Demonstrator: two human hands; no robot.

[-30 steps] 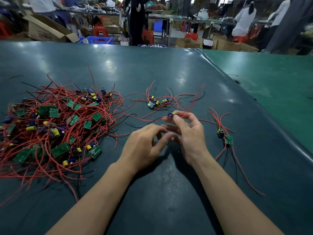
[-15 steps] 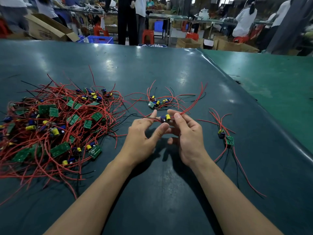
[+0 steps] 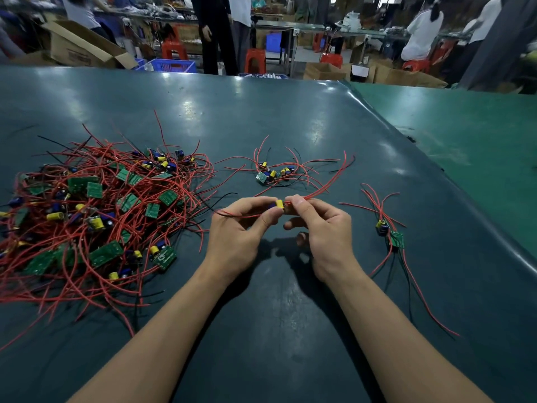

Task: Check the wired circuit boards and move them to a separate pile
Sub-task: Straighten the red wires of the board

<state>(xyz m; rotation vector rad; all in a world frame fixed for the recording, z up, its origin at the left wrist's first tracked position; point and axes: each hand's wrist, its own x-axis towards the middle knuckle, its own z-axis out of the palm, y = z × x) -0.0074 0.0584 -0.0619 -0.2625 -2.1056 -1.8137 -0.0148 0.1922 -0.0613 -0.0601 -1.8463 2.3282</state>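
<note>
Both hands hold one wired circuit board (image 3: 279,204) above the middle of the dark green table (image 3: 261,112); only its yellow and blue capacitor shows between the fingertips. My left hand (image 3: 238,231) pinches it from the left, my right hand (image 3: 322,228) from the right. Its red wires run up and right from my right hand and left from my left hand. A big tangled pile of green boards with red wires (image 3: 96,210) lies at the left. A small pile (image 3: 273,173) lies just beyond my hands. One separate board (image 3: 390,234) lies at the right.
A lighter green table (image 3: 465,135) adjoins on the right past a raised seam. Beyond the far edge stand people, red stools (image 3: 255,59), a blue crate (image 3: 171,65) and cardboard boxes (image 3: 81,45).
My hands have lifted the board slightly and turned it between the fingertips, so the yellow capacitor end now shows. Its red wires swung up to the right. The piles have not moved.
</note>
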